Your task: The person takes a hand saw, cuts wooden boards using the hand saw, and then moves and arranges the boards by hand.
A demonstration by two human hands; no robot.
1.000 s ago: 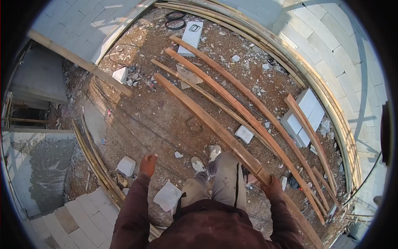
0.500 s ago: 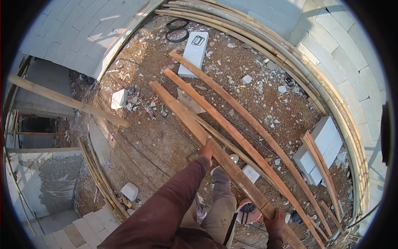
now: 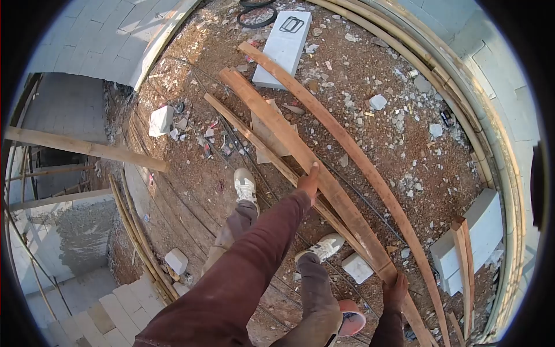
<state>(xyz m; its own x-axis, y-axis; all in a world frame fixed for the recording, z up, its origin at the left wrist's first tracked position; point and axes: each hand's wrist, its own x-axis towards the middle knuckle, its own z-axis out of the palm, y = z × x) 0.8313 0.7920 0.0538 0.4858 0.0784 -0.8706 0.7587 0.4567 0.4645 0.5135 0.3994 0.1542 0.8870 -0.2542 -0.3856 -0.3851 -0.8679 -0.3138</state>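
A long wooden beam (image 3: 341, 194) runs diagonally from upper left to lower right, lying against another reddish beam. My left hand (image 3: 309, 181) grips its near edge around mid-length. Further down the same beam, my right hand (image 3: 395, 289) is wrapped round it. A thinner strip of wood (image 3: 243, 128) passes on the near side, below the beam. Beyond it lies a curved-looking reddish beam (image 3: 352, 147), apart from my hands. The undersides of the held beam and some of my fingertips are hidden.
A white block with black loops on it (image 3: 283, 49) lies at the top. Large white blocks (image 3: 483, 231) and short timbers (image 3: 462, 260) are at right. Small blocks (image 3: 357, 267) and rubble litter the dirt. Bamboo poles (image 3: 139, 237) lie at left. A reddish round container (image 3: 351, 318) is near my legs.
My left hand has reached the beam, and the beam has moved away from me, over against the neighbouring reddish one. My feet are now further apart, and the view has shifted.
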